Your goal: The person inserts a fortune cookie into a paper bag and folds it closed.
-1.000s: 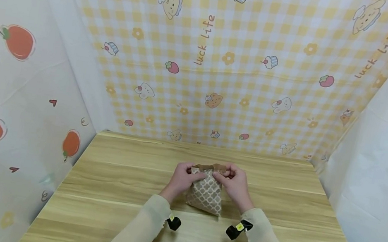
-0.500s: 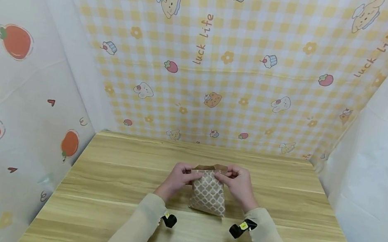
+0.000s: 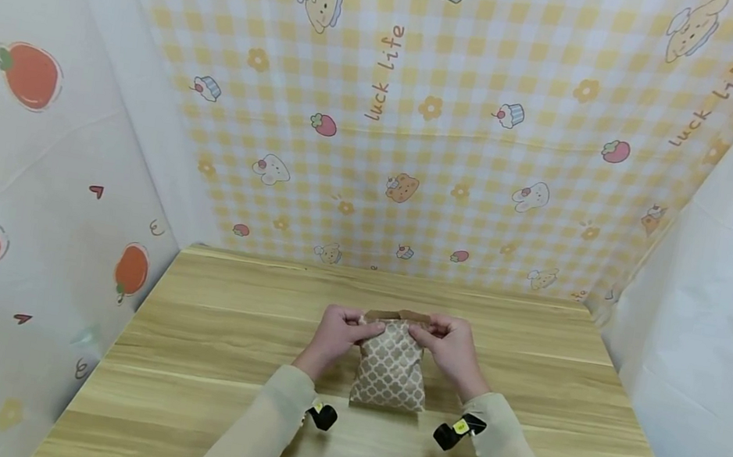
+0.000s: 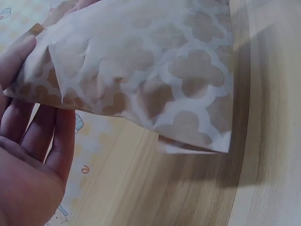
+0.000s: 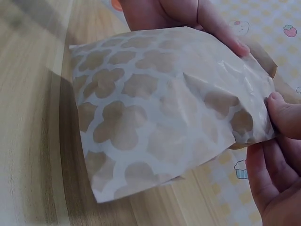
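A brown paper bag (image 3: 392, 366) with a white lattice pattern is held by its top edge over the middle of the table. My left hand (image 3: 336, 333) pinches its upper left corner, thumb on the near face and fingers behind. At the upper right corner my right hand (image 3: 452, 345) pinches it the same way. The bag's plain brown rim (image 3: 413, 316) shows between the two hands. In the left wrist view the patterned paper (image 4: 188, 70) is creased near the thumb. From the right wrist, the bag's lower end (image 5: 113, 127) looks flat and broad. Its inside is hidden.
The wood-grain table (image 3: 234, 351) extends on both sides of the bag. A yellow checked cloth (image 3: 379, 143) hangs behind it. White sheeting walls stand at the left (image 3: 64, 160) and right (image 3: 716, 312). A small black camera is strapped to each wrist.
The bag's lower end has swung left and now hangs straighter, facing me more squarely. Both hands moved slightly apart early on and keep their hold at the top corners.
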Motion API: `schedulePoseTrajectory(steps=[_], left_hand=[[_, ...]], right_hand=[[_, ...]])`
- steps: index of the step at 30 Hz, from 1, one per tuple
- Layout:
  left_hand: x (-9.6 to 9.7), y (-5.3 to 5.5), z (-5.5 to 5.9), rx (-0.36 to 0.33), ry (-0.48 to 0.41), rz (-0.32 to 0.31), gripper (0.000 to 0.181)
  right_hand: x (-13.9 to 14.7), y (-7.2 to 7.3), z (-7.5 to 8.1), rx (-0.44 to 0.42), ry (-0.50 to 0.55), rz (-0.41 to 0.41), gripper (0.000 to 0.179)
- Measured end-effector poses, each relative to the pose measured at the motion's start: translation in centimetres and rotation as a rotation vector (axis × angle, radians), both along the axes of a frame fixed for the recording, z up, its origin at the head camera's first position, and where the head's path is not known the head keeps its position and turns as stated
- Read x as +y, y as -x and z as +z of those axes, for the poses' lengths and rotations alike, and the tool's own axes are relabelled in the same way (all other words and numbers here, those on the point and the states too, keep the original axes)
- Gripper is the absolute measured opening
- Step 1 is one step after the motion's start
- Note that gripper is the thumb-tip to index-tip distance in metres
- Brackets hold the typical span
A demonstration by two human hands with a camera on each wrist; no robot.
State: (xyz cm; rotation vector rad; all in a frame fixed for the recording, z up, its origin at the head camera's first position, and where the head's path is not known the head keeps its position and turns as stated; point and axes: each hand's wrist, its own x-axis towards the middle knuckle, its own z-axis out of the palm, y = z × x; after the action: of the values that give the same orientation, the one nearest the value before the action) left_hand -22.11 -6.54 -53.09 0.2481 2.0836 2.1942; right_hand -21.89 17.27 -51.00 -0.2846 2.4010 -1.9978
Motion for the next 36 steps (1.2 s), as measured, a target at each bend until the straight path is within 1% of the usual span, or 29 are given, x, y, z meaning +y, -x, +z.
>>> schedulePoseTrajectory(steps=[4, 9, 12, 18, 21, 24, 27, 32, 36], left_hand=[[0.0, 0.0, 0.1, -0.006, 0.003, 0.02, 0.042], [-0.2, 0.4, -0.3, -0.07, -0.037, 0.007, 0.017], [-0.3, 0.4, -0.4, -0.086, -0.058, 0.018, 0.019], [-0.1, 0.2, -0.2, -0.062, -0.067, 0.077, 0.015], [-0.1, 0.2, -0.2, -0.069, -0.082, 0.092, 0.019], [-0.1, 0.2, -0.1, -0.072, -0.08, 0.098, 0.02], [-0.4, 0.3, 0.0, -0.07, -0.072, 0.091, 0.017], [-0.9, 0.5, -0.2, -0.081, -0.058, 0.06, 0.011], [-1.3, 0.5, -0.2, -0.103, -0.089, 0.032, 0.014]], right_hand=[[-0.1, 0.0, 0.0, -0.044, 0.03, 0.01, 0.015], [0.0, 0.1, 0.0, -0.065, 0.036, -0.014, 0.017], [0.1, 0.1, 0.0, -0.053, 0.024, -0.018, 0.022], [0.0, 0.1, 0.0, -0.043, 0.009, 0.003, 0.03], [0.0, 0.2, -0.2, -0.031, 0.004, 0.011, 0.03], [0.0, 0.4, -0.4, -0.013, -0.013, -0.006, 0.028], [0.1, 0.5, -0.4, 0.006, -0.021, -0.012, 0.023], [0.2, 0.4, -0.1, -0.003, 0.009, 0.028, 0.023], [0.4, 0.5, -0.2, -0.015, 0.037, 0.057, 0.024]])
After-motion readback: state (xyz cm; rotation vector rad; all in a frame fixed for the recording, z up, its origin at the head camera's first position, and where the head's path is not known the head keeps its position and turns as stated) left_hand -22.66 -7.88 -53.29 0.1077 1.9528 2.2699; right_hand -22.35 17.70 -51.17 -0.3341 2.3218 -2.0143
